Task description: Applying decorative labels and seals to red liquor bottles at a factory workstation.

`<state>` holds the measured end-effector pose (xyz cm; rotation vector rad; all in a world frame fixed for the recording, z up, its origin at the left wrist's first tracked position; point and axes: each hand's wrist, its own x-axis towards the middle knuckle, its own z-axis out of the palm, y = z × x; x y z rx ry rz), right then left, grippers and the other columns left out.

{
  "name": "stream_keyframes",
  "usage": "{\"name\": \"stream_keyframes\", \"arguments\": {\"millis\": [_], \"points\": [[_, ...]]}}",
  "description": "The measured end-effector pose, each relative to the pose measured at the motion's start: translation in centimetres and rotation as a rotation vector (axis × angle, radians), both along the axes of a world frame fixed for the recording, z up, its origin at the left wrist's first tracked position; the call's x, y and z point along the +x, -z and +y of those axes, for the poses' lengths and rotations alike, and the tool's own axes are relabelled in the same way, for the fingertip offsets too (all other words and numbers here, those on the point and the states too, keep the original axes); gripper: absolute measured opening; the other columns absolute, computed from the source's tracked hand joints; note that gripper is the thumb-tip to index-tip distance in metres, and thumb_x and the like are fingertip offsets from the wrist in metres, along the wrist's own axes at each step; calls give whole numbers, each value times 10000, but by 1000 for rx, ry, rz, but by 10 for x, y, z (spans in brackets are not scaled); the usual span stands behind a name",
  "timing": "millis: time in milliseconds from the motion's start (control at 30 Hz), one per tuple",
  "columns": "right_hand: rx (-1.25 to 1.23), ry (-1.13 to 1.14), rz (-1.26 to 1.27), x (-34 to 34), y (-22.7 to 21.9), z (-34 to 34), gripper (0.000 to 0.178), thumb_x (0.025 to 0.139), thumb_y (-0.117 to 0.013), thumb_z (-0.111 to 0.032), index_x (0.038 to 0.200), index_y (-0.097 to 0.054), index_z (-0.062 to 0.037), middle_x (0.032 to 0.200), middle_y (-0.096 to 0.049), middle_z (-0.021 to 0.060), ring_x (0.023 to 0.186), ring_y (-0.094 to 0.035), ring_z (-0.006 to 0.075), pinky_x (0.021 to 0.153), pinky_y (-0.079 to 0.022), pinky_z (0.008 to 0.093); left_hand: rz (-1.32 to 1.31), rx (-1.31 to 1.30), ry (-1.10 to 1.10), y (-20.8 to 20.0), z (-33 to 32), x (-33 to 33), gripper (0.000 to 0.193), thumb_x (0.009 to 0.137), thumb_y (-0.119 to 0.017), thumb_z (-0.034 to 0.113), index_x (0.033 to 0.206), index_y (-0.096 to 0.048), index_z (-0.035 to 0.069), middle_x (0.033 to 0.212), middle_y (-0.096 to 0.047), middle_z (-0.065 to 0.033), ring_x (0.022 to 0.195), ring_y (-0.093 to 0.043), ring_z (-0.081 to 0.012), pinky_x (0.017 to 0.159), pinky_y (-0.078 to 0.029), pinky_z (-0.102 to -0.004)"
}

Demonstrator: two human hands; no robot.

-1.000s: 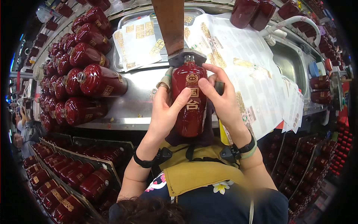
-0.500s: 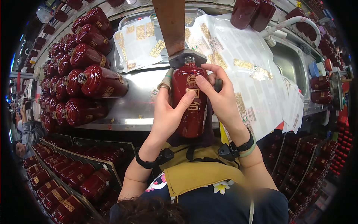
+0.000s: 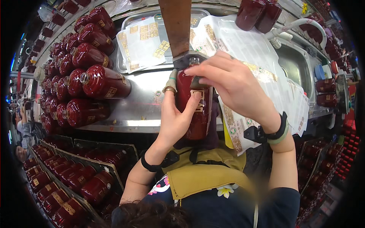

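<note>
A dark red glass bottle (image 3: 199, 125) leans neck-away against a dark rest (image 3: 182, 60) at the table's edge in front of me. My left hand (image 3: 175, 110) is closed round its left side, thumb over the gold characters on the front. A wrapped covering (image 3: 171, 81) sits on one left finger. My right hand (image 3: 232, 78) bends over the bottle's shoulder and pinches a small dark flat piece (image 3: 195, 81), which lies against the glass over the upper gold emblem. Whether that piece is a scraper or a pad I cannot make out.
Several red bottles (image 3: 104, 81) lie stacked at left. Gold stickers on sheets (image 3: 138, 45) rest in a metal tray (image 3: 123, 62). More translucent sheets (image 3: 262, 49) spread at right beside a sink (image 3: 294, 62) with a white faucet (image 3: 304, 21). An upright brown post (image 3: 175, 26) stands behind the bottle. Crates of bottles (image 3: 78, 171) flank me below.
My right hand has lifted off the bottle's right side and turned over its top, bringing the dark piece onto the emblem. The left hand stays on the bottle; a sheet at right has shifted.
</note>
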<state>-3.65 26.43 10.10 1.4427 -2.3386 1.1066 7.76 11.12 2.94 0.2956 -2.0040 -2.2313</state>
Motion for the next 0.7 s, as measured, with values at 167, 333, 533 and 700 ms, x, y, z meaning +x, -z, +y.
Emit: {"name": "stream_keyframes", "arguments": {"millis": [167,333,533,700], "points": [[13,29,118,-14,-11,-12,179,809,-690,-43,984,-726,-58,891,-690,82,878,-649,289,754,-536,407,8,67,-62,0,3,2,529,995,-697,145,1422,-454,-52,1264,-630,-122,1154,-617,-159,1006,-502,-334],[-103,217,22,-20,14,-6,199,861,-667,-31,1035,-746,-86,892,-690,113,876,-656,316,757,-531,416,-92,296,61,-8,-12,-1,554,1035,-636,158,1489,-404,-60,1340,-609,-124,1209,-596,-162,1040,-489,-337],[-279,256,-927,38,44,18,586,912,-793,-248,1391,-548,-13,863,-561,-20,789,-513,60,724,-426,222,-50,350,117,-3,-16,13,672,1050,-599,115,1589,-242,-66,1491,-502,-147,1340,-518,-188,1135,-425,-352],[-407,269,-1101,72,78,12,834,862,-852,-201,1543,-398,-39,826,-385,-62,746,-381,56,680,-342,213,-47,231,109,-3,-16,17,785,990,-680,71,1591,-198,-84,1521,-454,-181,1368,-499,-213,1160,-410,-372]]}}
